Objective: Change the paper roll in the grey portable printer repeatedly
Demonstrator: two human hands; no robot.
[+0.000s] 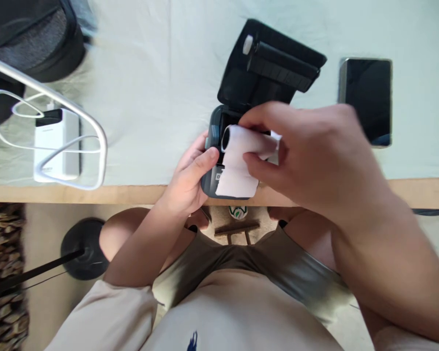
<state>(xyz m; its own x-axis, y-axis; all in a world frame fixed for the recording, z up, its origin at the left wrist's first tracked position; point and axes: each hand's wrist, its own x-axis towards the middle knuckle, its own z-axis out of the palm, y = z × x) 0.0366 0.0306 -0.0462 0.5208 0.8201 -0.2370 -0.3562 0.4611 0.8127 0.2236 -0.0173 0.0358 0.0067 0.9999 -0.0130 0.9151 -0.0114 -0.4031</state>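
Observation:
A small black receipt printer [212, 183] is at the table's front edge with its lid [237, 73] swung up and back. My left hand [190, 175] grips the printer by its left side, thumb on top of the casing. Pinched between thumb and fingers of my right hand [307, 151] is a white paper roll [247, 139], over the printer's open compartment. The roll's hollow core faces left, and its loose end hangs toward me over the front of the printer. My right hand hides the printer's right side, so I cannot tell how deep the roll sits.
A phone-like black-screened device [373, 102] lies at the right. On the left are a white power bank [56, 151], a looped white cable [102, 146] and a black bag [40, 44]. The table's wooden front edge [131, 194] runs above my lap. A round black stand base [82, 248] is on the floor.

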